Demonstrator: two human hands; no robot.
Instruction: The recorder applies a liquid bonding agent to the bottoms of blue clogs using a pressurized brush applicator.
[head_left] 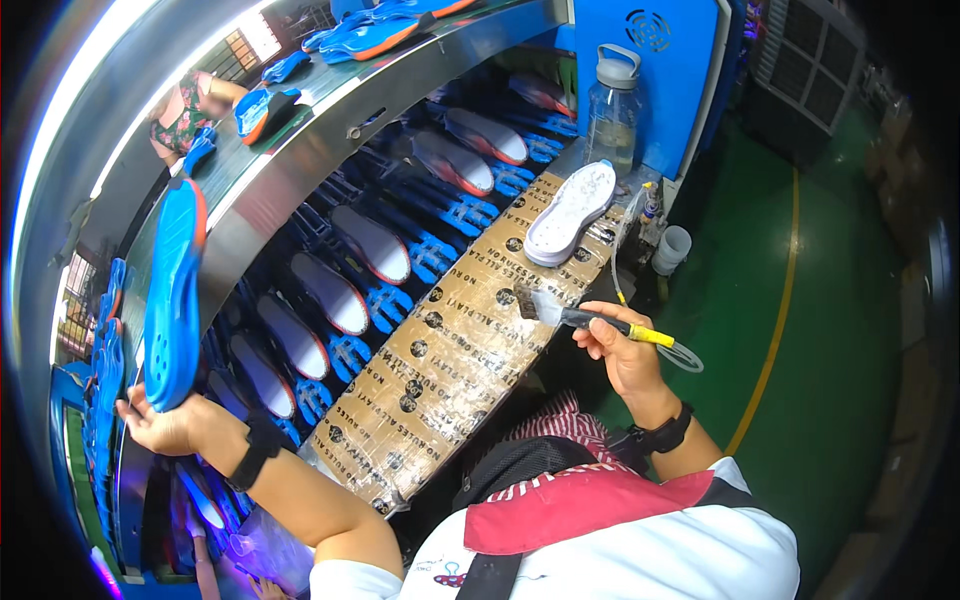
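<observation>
Steadying the blue sole, brush at the ready

My left hand [175, 422] is closed on the near end of the blue sole [173, 300], raised beside the conveyor [290, 170], off the table's left end. Whether the sole touches the conveyor's edge I cannot tell. To carry it well, I would pinch low on the rim and leave the broad faces untouched.

My right hand [622, 352] grips the brush [548, 307] by its dark handle, which crosses the table's [410, 385] near long edge; whether the bristles touch down is unclear. I judge a light, level hold best, with slack in the hose [690, 358] so it tugs nothing.

Beyond the bristles, the white sole [570, 215] lies by the far right corner, near the bottle [612, 115]. Grey shoes [325, 290] line the rack along the far long edge.
</observation>
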